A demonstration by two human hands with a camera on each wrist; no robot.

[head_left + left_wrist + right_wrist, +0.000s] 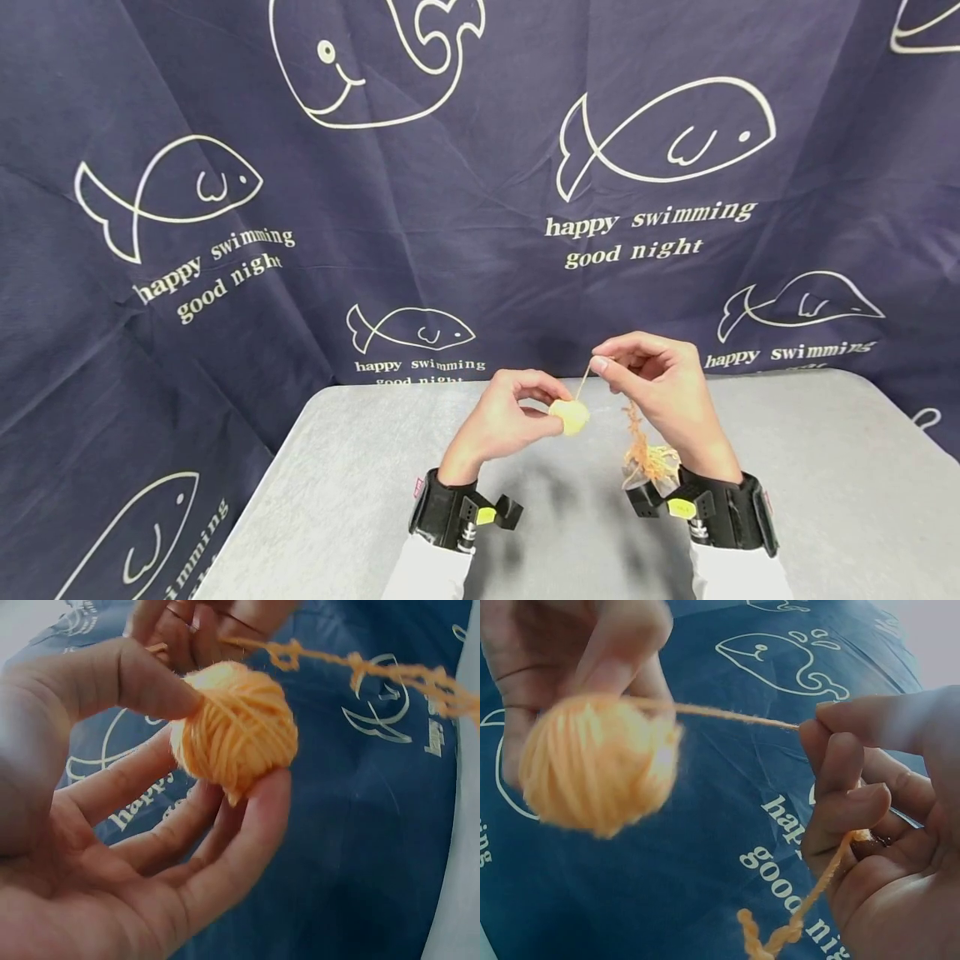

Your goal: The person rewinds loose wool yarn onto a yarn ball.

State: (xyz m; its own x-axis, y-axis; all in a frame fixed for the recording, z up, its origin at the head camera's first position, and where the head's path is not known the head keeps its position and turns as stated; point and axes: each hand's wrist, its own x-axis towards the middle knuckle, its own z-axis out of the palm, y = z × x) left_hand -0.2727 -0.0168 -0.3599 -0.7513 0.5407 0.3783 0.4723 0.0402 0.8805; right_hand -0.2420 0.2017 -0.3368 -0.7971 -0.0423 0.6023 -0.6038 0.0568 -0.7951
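Observation:
A small ball of yarn (240,727), yellow-orange and wound in many strands, is held between the thumb and fingers of my left hand (506,417). From the ball a single strand (735,715) runs up, taut, to my right hand (663,383), whose thumb and forefinger pinch it. The strand passes through the curled fingers of that hand and comes out below them. Under the right hand hangs a kinked, knotted length of yarn (636,429), reaching a loose tangle (652,462) near the right wrist.
Both hands are above a light grey table (360,450). A dark blue cloth (510,275) printed with white fish and lettering hangs behind it. Each wrist wears a black strap (442,508) with a small camera mount.

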